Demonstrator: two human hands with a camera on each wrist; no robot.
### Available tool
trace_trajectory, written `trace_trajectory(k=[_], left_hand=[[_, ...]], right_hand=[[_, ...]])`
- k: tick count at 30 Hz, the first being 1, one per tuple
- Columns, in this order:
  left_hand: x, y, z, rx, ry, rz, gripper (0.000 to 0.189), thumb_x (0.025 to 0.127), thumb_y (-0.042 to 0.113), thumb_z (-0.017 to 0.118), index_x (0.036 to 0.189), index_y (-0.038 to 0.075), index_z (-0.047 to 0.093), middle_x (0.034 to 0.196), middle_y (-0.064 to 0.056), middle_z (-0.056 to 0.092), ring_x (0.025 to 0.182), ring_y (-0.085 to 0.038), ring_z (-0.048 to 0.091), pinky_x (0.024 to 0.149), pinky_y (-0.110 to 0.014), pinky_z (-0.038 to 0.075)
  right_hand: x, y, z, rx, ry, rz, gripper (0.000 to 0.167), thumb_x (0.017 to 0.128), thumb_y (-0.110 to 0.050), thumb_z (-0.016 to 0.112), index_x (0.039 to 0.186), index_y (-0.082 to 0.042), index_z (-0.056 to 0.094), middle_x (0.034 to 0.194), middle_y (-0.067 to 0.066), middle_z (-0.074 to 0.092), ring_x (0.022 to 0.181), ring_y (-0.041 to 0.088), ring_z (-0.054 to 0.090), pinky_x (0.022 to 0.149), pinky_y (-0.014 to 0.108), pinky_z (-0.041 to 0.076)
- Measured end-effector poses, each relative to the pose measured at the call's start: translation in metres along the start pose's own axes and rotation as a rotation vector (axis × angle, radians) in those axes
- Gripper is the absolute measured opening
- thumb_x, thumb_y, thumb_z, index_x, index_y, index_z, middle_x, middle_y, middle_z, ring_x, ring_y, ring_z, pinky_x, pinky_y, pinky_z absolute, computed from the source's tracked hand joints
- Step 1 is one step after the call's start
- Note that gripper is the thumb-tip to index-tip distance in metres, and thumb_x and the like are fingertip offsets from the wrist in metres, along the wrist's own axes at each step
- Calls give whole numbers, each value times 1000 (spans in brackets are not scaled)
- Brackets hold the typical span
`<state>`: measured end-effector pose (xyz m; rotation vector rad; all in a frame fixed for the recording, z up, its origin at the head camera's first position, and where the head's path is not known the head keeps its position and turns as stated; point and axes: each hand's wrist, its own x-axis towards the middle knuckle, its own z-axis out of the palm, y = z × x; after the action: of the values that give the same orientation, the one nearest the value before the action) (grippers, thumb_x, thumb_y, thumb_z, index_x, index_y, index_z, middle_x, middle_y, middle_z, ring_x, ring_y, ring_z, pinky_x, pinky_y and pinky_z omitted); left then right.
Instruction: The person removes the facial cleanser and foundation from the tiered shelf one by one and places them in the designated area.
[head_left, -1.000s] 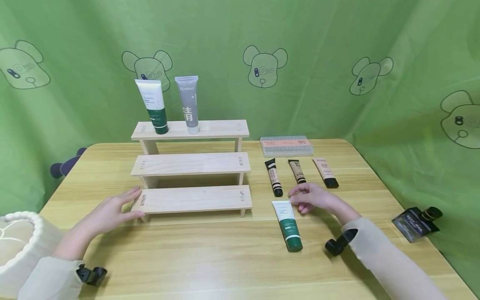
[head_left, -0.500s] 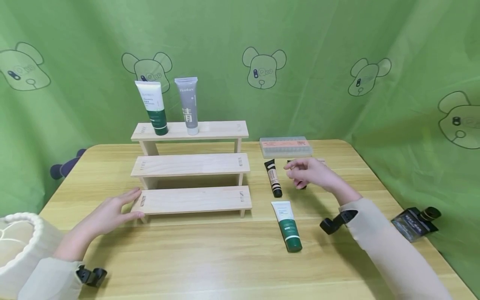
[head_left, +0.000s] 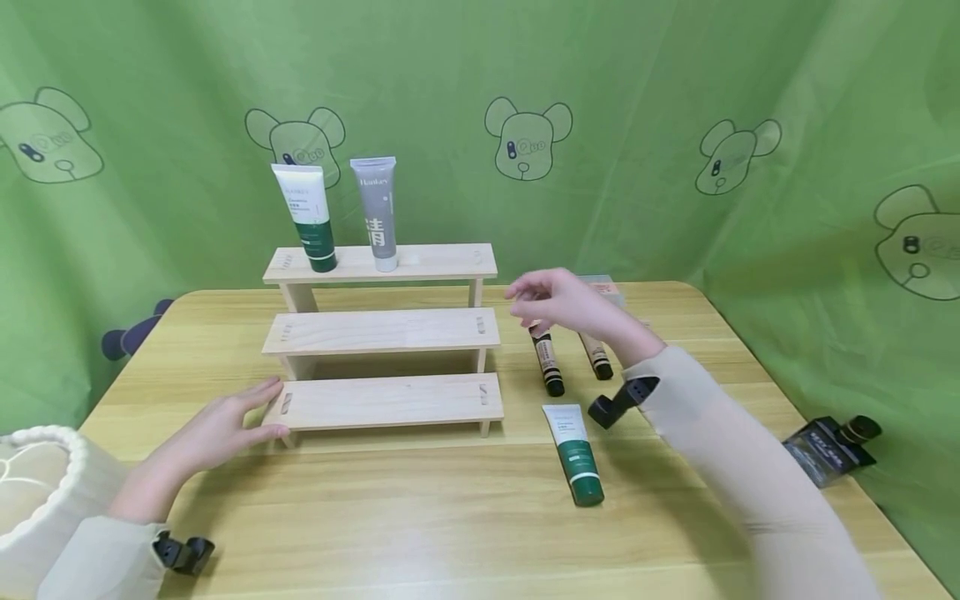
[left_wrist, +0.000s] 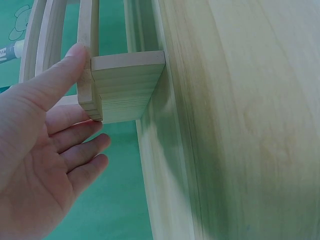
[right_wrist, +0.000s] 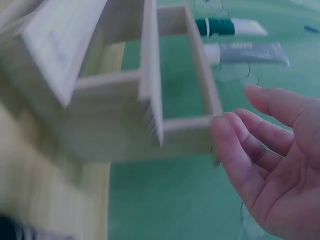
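Observation:
A pale wooden three-step display shelf (head_left: 375, 331) stands on the table. My left hand (head_left: 217, 427) holds the left end of its lowest board (left_wrist: 89, 85), thumb on the front edge and fingertips at the far edge. My right hand (head_left: 562, 304), holding nothing, is in the air just right of the top board, its fingers loosely bent. In the right wrist view its fingertips overlap the end of that board (right_wrist: 206, 80). A white and green tube (head_left: 306, 218) and a grey tube (head_left: 377, 215) stand cap-down on the top board.
Below my right forearm lie a black-capped slim tube (head_left: 549, 364), a beige tube (head_left: 597, 358) and a white and green tube (head_left: 574, 457). A clear box (head_left: 603, 289) is partly hidden behind that hand. A dark bottle (head_left: 828, 450) sits right; a white lampshade (head_left: 52, 500) left.
My right hand has moved from above the white and green tube, back and left past the small tubes, to beside the top board. The left hand stays on the shelf.

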<state>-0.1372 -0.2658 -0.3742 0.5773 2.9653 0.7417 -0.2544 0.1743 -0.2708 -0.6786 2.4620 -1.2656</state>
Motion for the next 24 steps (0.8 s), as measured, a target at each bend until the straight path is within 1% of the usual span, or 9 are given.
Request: trace_trajectory(k=[4,6,9,13,18,24], left_hand=[[0,0,0,-1,-2,-6,75,83,39,66,132,-11,40,136,-31,35,120,-50,35,97,-59,29],[0,1,0,-2,-5,-12,75,83,40,65,132,-11,40,136,-31,35,120,-50,34,97,-59,29],[0,1,0,1,-7,-16,75,83,41,65,133,-10,40,136,-30,35,120,-50,35,98,-59,29],[1,1,1,2,-5,-12,75,83,41,65,133,-10,40,136,-30,35,120,-49,35,97,-59,29],[0,0,1,-6,-10,-19,76,83,42,64,133,-10,39,136,-31,35,121,-49,34,98,-59,29],[0,0,1,-4,-4,-10,75,83,41,65,132,-11,40,135,-31,35,120,-49,35,98,-59,29]], right_hand=[[17,-23,7,-1,-12,-70,33,87,-15,65,115,0,58,94,18,59,84,32,59,66,35,56],[25,-35,10,2,-5,-91,33,87,-15,65,115,0,58,95,18,59,84,32,59,67,35,56],[40,-54,12,11,22,-108,34,87,-15,65,116,0,57,96,16,58,84,29,59,70,37,55],[61,-75,12,46,70,-147,34,87,-15,64,117,-1,56,98,14,59,86,27,59,70,36,55],[84,-92,14,137,139,-201,37,86,-13,65,120,-3,54,99,12,58,91,28,57,69,33,55],[104,-107,22,212,200,-230,51,85,-13,67,132,-9,46,108,11,55,96,23,56,70,32,55]])
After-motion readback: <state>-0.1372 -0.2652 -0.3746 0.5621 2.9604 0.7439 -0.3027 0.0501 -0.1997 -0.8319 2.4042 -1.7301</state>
